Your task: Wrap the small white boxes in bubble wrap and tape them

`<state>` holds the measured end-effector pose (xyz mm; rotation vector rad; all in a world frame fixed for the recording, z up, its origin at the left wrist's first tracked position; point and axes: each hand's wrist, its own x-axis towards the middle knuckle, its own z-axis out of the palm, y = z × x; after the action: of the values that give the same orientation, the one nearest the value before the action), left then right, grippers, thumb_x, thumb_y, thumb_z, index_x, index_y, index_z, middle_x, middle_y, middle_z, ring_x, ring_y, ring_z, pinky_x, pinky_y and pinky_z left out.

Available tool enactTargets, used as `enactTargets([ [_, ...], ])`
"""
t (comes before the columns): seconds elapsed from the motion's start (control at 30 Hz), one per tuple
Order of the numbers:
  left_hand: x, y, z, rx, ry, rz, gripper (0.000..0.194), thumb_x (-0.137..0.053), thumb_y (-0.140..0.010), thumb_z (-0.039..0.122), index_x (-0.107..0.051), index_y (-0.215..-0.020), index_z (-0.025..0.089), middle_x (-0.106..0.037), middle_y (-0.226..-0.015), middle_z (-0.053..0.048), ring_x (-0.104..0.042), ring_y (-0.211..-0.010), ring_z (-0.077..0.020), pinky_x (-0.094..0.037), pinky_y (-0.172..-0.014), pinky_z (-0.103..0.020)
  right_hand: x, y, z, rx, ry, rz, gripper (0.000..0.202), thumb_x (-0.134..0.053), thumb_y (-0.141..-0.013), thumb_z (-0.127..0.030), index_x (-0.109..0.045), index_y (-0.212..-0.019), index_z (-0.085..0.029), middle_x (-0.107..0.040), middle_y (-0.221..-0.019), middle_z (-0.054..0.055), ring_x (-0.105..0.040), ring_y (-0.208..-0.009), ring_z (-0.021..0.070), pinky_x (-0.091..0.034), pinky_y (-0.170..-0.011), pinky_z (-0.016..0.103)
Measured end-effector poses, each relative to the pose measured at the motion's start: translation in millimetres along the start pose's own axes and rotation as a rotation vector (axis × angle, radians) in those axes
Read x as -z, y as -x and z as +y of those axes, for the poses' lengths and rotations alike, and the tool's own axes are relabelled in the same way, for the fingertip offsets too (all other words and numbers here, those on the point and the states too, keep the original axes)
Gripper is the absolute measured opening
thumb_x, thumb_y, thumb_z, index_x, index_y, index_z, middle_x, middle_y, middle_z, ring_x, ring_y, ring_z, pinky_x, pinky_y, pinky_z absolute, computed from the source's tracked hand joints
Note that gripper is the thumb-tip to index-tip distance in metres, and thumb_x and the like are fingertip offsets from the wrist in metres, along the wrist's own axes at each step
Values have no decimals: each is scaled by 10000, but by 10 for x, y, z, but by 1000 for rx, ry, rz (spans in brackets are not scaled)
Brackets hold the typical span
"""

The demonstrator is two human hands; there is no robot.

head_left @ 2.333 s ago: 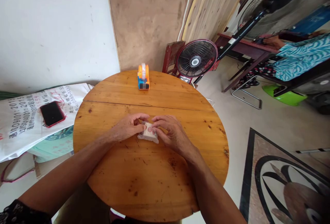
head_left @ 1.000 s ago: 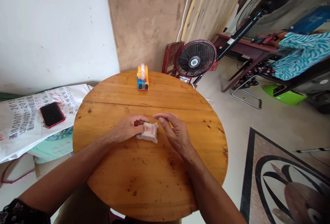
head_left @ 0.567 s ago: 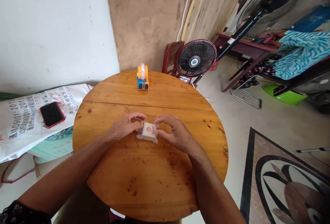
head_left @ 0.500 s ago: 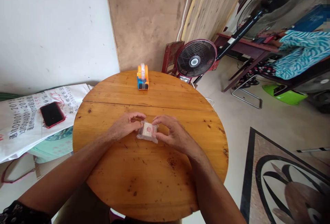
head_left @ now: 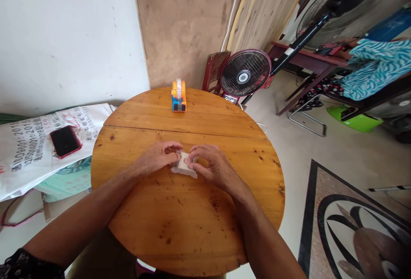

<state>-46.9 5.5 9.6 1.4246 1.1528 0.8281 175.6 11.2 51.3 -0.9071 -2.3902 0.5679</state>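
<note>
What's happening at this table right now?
A person has both hands on a small plastic-wrapped package on the round wooden table: the left hand at one side, the right hand at the other. A tape dispenser stands beyond them, untouched.

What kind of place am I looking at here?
Probably a room in a home: a round, knotty wooden table, a dark-red round floor fan beside it, and a black phone with a red edge lying on a white printed sack.
</note>
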Motion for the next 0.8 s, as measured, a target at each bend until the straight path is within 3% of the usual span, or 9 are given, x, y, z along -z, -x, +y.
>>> enactTargets([
  [0.17, 2, -12, -24, -11, 5, -1, 405, -646, -798, 358, -655, -1153, 163, -660, -746, -14, -572, -646, -144, -422, -600, -267, -83, -17, 41, 85, 105, 114, 90, -611, -907, -257, -681, -857, -233, -748, -987, 58, -674, -888, 198, -395, -894, 394],
  [0.27, -6, -16, -21, -4, 16, 1, 395, -648, -791, 345, -656, -1141, 161, -700, -895, -51, -607, -738, -160, -453, -658, -282, -115, -23, 37, 98, 87, 155, 120, -570, -907, -213, -660, -830, -228, -750, -978, 60, -680, -889, 200, -410, -887, 392],
  [0.4, -19, -5, 5, -31, -44, 20, 432, -642, -797, 377, -643, -1171, 162, -699, -1064, -84, -628, -864, -194, -478, -748, -317, -119, -27, -19, 2, 12, 213, 130, -516, -927, -209, -623, -857, -231, -743, -988, 56, -673, -923, 203, -439, -899, 375],
  [0.57, -67, 56, 139, -124, -361, 134, 468, -643, -784, 431, -655, -1159, 150, -684, -924, -77, -597, -780, -204, -469, -711, -332, -107, -45, -19, -136, -104, 284, 128, -485, -947, -248, -576, -859, -228, -728, -1011, 58, -666, -951, 203, -471, -881, 350],
  [0.8, -124, 84, 175, -187, -431, 56, 566, -647, -789, 435, -588, -1286, 171, -639, -1252, -135, -576, -1128, -307, -425, -987, -440, -136, -70, 17, -156, -192, 318, 128, -481, -934, -271, -553, -837, -229, -719, -997, 66, -661, -940, 202, -486, -860, 349],
])
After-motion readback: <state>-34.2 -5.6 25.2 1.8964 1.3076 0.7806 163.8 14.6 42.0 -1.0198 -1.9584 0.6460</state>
